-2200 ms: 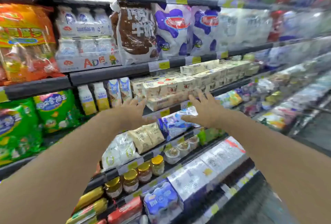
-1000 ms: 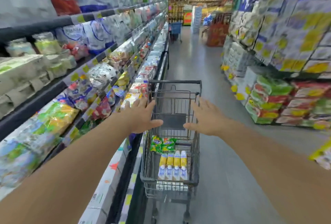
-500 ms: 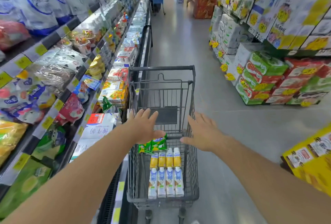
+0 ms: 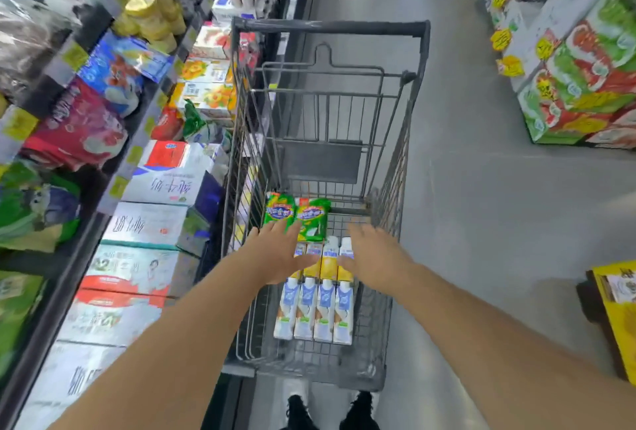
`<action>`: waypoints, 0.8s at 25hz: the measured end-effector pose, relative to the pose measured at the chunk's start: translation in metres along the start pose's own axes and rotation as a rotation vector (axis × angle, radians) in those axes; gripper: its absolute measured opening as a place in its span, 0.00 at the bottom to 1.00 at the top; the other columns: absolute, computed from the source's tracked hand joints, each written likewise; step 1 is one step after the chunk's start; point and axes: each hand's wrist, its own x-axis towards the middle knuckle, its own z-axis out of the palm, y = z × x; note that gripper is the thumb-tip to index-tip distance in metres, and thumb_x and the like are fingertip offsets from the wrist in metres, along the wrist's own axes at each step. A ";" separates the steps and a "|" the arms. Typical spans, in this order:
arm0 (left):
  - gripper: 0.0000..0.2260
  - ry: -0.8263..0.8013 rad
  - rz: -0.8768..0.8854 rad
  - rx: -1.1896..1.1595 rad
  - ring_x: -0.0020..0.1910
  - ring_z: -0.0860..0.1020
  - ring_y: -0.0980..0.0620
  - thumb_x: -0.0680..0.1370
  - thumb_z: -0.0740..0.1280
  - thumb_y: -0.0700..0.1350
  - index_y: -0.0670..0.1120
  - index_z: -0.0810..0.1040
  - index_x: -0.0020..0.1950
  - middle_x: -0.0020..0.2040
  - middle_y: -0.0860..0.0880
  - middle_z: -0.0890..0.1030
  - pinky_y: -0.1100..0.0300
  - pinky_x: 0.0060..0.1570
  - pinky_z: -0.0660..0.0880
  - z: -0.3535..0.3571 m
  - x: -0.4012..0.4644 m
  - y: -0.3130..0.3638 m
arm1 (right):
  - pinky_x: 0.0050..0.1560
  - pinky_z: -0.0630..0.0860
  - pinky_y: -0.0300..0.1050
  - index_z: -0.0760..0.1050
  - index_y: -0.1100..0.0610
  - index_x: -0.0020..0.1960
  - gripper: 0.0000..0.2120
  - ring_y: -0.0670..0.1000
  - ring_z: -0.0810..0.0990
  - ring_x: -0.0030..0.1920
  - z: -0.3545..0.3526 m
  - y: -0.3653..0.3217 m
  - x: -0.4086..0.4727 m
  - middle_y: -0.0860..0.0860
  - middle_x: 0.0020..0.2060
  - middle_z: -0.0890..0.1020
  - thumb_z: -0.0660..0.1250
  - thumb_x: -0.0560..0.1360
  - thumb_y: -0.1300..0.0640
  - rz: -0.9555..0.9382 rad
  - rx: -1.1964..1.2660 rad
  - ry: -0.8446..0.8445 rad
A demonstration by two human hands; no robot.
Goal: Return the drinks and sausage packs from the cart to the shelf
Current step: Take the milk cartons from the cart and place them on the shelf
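A grey wire cart stands in the aisle in front of me. On its floor lie two green sausage packs at the far end, a row of yellow drink bottles behind them, and a row of white and blue drink bottles nearest me. My left hand hovers open over the cart, just above the yellow bottles and the near edge of the green packs. My right hand is open beside it, fingers spread over the right end of the yellow row. Neither hand holds anything.
Stocked shelves run along the left, pressed close to the cart's left side, with milk cartons at the bottom. Stacked drink cases stand on the right across the grey floor. A yellow box sits near right.
I turned from the shelf to the cart. Both empty hands have come down into the cart, closer to the yellow bottles and green packs.
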 end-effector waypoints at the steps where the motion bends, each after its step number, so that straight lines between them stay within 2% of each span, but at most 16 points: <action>1: 0.41 -0.027 -0.016 -0.046 0.80 0.50 0.40 0.77 0.52 0.69 0.47 0.45 0.81 0.81 0.42 0.50 0.40 0.76 0.52 0.014 0.012 -0.003 | 0.65 0.71 0.54 0.62 0.61 0.73 0.31 0.62 0.71 0.66 0.015 0.000 0.011 0.61 0.68 0.70 0.62 0.79 0.43 0.013 0.044 -0.031; 3: 0.40 -0.071 -0.054 -0.182 0.79 0.54 0.40 0.78 0.54 0.67 0.45 0.46 0.81 0.81 0.41 0.53 0.44 0.75 0.57 0.050 0.034 -0.011 | 0.60 0.73 0.53 0.65 0.62 0.70 0.28 0.62 0.73 0.63 0.054 0.000 0.036 0.60 0.64 0.72 0.63 0.79 0.44 0.075 0.147 -0.094; 5: 0.39 -0.109 -0.109 -0.312 0.76 0.60 0.40 0.79 0.57 0.66 0.44 0.49 0.81 0.79 0.41 0.58 0.46 0.73 0.62 0.094 0.056 -0.020 | 0.51 0.72 0.47 0.70 0.63 0.60 0.21 0.60 0.75 0.56 0.092 -0.002 0.060 0.59 0.53 0.76 0.63 0.79 0.46 0.141 0.236 -0.150; 7: 0.37 -0.160 -0.153 -0.414 0.74 0.63 0.40 0.78 0.60 0.64 0.44 0.54 0.80 0.77 0.41 0.62 0.47 0.71 0.65 0.144 0.077 -0.030 | 0.45 0.70 0.45 0.68 0.62 0.50 0.16 0.57 0.74 0.49 0.128 0.000 0.080 0.57 0.45 0.74 0.64 0.80 0.48 0.233 0.280 -0.190; 9: 0.33 -0.201 -0.194 -0.467 0.72 0.65 0.40 0.78 0.63 0.61 0.46 0.60 0.77 0.74 0.42 0.65 0.47 0.68 0.67 0.183 0.094 -0.037 | 0.44 0.71 0.47 0.68 0.59 0.51 0.12 0.59 0.77 0.52 0.163 0.008 0.093 0.58 0.50 0.75 0.67 0.78 0.52 0.329 0.290 -0.198; 11: 0.29 -0.229 -0.243 -0.499 0.68 0.68 0.41 0.77 0.65 0.59 0.46 0.65 0.73 0.70 0.43 0.69 0.48 0.65 0.70 0.218 0.113 -0.042 | 0.46 0.75 0.46 0.75 0.62 0.55 0.14 0.59 0.79 0.54 0.203 0.020 0.108 0.58 0.55 0.79 0.72 0.74 0.56 0.455 0.377 -0.156; 15: 0.31 -0.273 -0.428 -0.586 0.69 0.68 0.41 0.78 0.66 0.55 0.41 0.60 0.74 0.71 0.41 0.66 0.48 0.66 0.71 0.264 0.142 -0.044 | 0.44 0.75 0.45 0.77 0.59 0.55 0.19 0.59 0.80 0.54 0.278 0.044 0.127 0.56 0.54 0.80 0.74 0.67 0.53 0.720 0.529 -0.091; 18: 0.28 -0.240 -0.479 -0.595 0.68 0.69 0.42 0.79 0.65 0.54 0.40 0.63 0.72 0.69 0.42 0.70 0.49 0.68 0.67 0.283 0.154 -0.041 | 0.40 0.78 0.46 0.77 0.57 0.54 0.18 0.57 0.82 0.48 0.318 0.050 0.125 0.55 0.50 0.82 0.71 0.66 0.51 0.776 0.695 -0.053; 20: 0.27 -0.208 -0.494 -0.552 0.68 0.69 0.43 0.79 0.64 0.56 0.40 0.64 0.70 0.68 0.42 0.72 0.50 0.69 0.64 0.288 0.161 -0.041 | 0.42 0.81 0.48 0.76 0.56 0.56 0.17 0.56 0.83 0.47 0.332 0.051 0.126 0.55 0.50 0.83 0.70 0.69 0.53 0.800 0.797 -0.014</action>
